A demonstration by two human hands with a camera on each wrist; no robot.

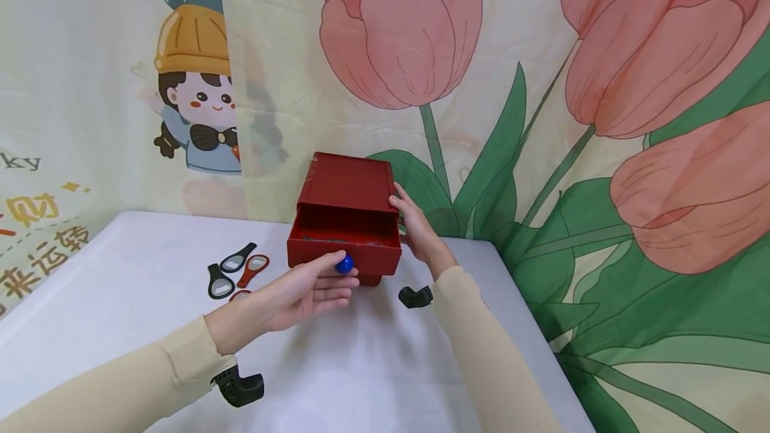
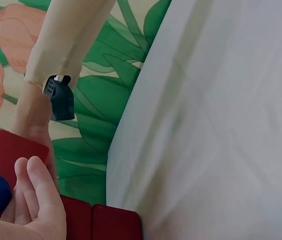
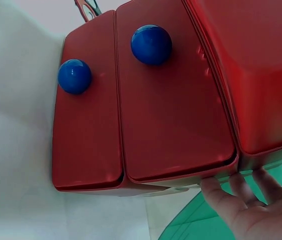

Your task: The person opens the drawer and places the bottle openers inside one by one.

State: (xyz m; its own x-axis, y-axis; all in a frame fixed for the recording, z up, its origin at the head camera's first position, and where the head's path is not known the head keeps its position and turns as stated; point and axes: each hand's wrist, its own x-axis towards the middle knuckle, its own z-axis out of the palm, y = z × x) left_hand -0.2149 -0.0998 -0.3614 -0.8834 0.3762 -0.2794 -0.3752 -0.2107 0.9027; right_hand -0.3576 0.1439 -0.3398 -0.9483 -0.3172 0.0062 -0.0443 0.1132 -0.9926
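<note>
A red drawer box stands at the back of the white table, its top drawer pulled out. Low inside that drawer, something thin and greenish shows; its kind cannot be made out. At the drawer's front, my left hand pinches the blue round knob between thumb and index finger, the other fingers stretched out below. My right hand rests its fingers against the box's right side. Two lower drawers, pushed in, each carry a blue knob in the right wrist view.
Several flat black and red tools with oval rings lie on the table left of the box, one partly behind my left forearm. A patterned cloth hangs right behind the table. Black wrist mounts hang below both sleeves.
</note>
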